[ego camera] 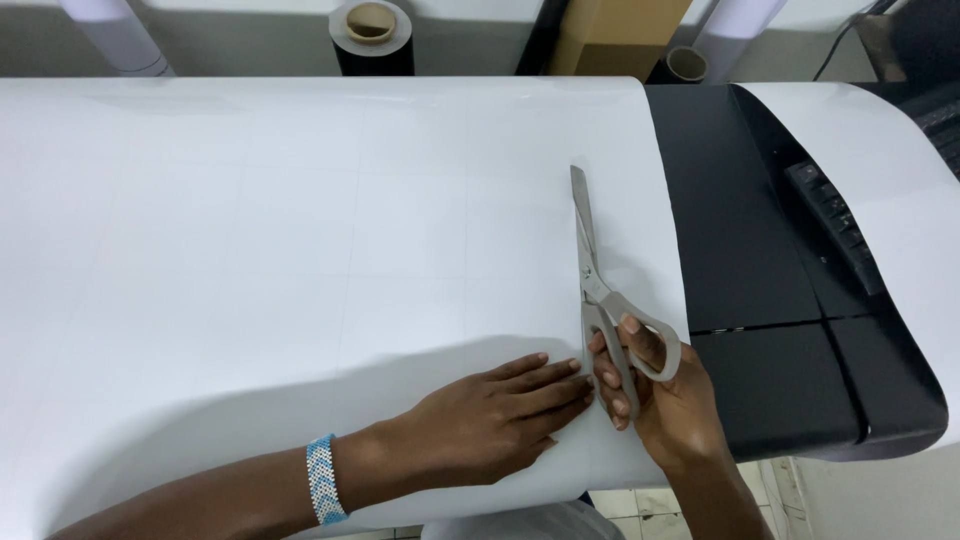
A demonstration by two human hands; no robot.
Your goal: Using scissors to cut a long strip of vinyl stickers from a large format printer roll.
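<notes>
A large white sheet [300, 230] with a faint grid covers the work surface. My left hand [495, 415] lies flat on it near the front edge, fingers pointing right, a beaded blue-and-white bracelet [322, 478] on the wrist. My right hand [655, 395] grips the grey handles of a pair of scissors [590, 270]. Their blades point away from me, nearly closed, along a line close to the sheet's right edge. My left fingertips rest just left of the scissor handles.
A black machine body [760, 260] with a row of buttons [835, 225] sits to the right of the sheet. Rolls of material [372, 35] and a brown cardboard box [615, 35] stand behind. Tiled floor shows at the bottom right.
</notes>
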